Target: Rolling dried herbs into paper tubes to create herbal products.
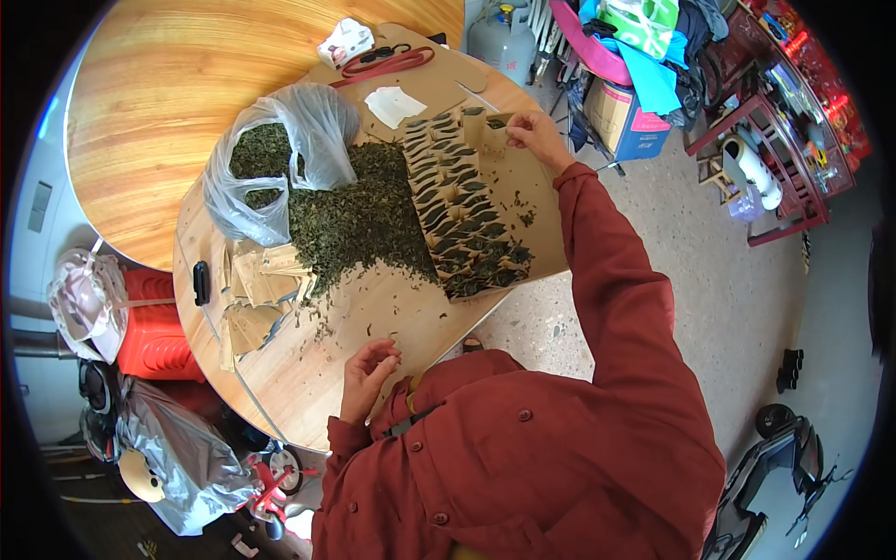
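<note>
At far right of the tabletop (308,373): right hand (534,133) pinching a filled paper sachet (495,122) at the row's far end. Near edge: left hand (367,371) loosely curled, empty. Risk: tipping sachet, spilling leaves onto the overlapped rows (462,210).

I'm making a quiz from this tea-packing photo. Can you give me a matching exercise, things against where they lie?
Things:
1. clear plastic bag
2. filled paper sachets
3. empty paper sachets
4. red scissors

Places:
A. far edge of the table
B. rows right of the leaf pile
C. loose heap at the table's left edge
D. at the pile's far left, holding leaves

Pairs: 1-D, 2-B, 3-C, 4-A
</note>
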Demonstrator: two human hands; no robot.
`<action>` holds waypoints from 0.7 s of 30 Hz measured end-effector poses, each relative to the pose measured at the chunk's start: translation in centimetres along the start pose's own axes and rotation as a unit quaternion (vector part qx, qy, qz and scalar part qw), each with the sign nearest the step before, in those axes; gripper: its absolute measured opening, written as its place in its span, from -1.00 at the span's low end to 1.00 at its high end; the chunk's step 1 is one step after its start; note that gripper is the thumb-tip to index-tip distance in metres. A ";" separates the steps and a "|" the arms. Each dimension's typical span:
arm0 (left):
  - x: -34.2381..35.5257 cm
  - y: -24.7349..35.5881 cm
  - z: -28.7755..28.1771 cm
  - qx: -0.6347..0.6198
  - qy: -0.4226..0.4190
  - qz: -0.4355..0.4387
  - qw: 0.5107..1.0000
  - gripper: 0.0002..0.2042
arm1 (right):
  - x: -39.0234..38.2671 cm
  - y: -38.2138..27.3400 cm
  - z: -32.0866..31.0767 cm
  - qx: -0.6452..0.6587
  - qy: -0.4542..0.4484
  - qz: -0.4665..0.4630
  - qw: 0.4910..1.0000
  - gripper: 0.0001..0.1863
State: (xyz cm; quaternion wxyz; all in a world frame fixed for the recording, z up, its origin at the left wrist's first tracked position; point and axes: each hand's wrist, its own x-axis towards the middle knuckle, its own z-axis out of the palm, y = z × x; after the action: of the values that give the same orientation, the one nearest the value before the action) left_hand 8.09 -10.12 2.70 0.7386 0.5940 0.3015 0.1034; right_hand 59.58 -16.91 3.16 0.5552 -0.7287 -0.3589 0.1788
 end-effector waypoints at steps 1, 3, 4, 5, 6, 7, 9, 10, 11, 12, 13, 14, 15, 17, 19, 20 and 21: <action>0.0 0.0 0.1 0.005 0.005 -0.002 1.000 -0.74 | 0.5 0.3 0.3 0.000 -0.009 0.002 1.000 -0.96; 0.0 0.0 0.4 0.011 0.015 -0.004 1.000 -0.74 | 1.3 0.8 0.7 0.010 -0.029 0.010 0.999 -0.96; -0.1 -0.1 0.6 0.015 0.018 -0.005 1.000 -0.74 | 1.5 1.0 0.9 0.016 -0.044 0.020 0.999 -0.96; -0.2 -0.1 0.7 0.019 0.022 -0.007 1.000 -0.74 | 1.7 1.1 1.2 0.019 -0.048 0.019 0.998 -0.96; -0.1 -0.3 0.8 0.020 0.026 -0.007 0.999 -0.74 | 2.0 1.1 1.4 0.022 -0.045 0.011 0.999 -0.95; -0.1 -0.4 0.9 0.023 0.024 -0.012 0.999 -0.74 | 2.2 1.3 1.6 0.026 -0.041 0.006 0.999 -0.95; 0.0 -0.3 1.1 0.027 0.025 -0.019 0.999 -0.74 | 2.7 1.6 1.5 0.039 -0.047 0.007 0.998 -0.95; 0.0 -0.1 1.2 0.031 0.025 -0.027 0.999 -0.74 | 2.8 1.6 1.6 0.050 -0.052 0.004 0.997 -0.94; 0.0 -0.1 1.3 0.035 0.026 -0.036 0.998 -0.73 | 2.9 1.6 1.8 0.052 -0.055 0.004 0.997 -0.94; 0.0 -0.1 1.4 0.035 0.029 -0.037 0.998 -0.73 | 3.0 1.5 1.8 0.055 -0.057 0.008 0.997 -0.94; 0.0 -0.1 1.5 0.031 0.028 -0.038 0.998 -0.73 | 3.1 1.6 1.9 0.058 -0.059 0.011 0.997 -0.94; 0.1 0.0 1.6 0.026 0.027 -0.039 0.999 -0.74 | 3.2 1.6 1.9 0.060 -0.061 0.011 0.996 -0.94; 0.1 0.2 1.8 0.026 0.029 -0.040 0.998 -0.74 | 3.4 1.7 2.0 0.069 -0.061 0.013 0.996 -0.94; 0.1 0.7 2.2 0.017 0.034 -0.062 0.997 -0.74 | 3.6 1.8 1.9 0.081 -0.062 0.015 0.995 -0.95; 0.2 0.5 2.3 0.025 0.033 -0.060 0.997 -0.74 | 3.8 2.0 1.9 0.045 -0.067 0.011 0.997 -0.93; 0.2 0.4 2.3 0.033 0.031 -0.056 0.997 -0.73 | 3.9 2.1 1.9 0.046 -0.067 0.011 0.997 -0.93; 0.2 0.5 2.3 0.034 0.031 -0.057 0.997 -0.73 | 4.1 2.2 1.9 0.043 -0.066 0.008 0.997 -0.93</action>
State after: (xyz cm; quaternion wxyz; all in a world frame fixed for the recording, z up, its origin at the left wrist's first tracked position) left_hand 9.68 -11.79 3.32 0.7132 0.5970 0.3608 0.0694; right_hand 61.80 -12.97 1.08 0.5600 -0.6933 -0.3811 0.2460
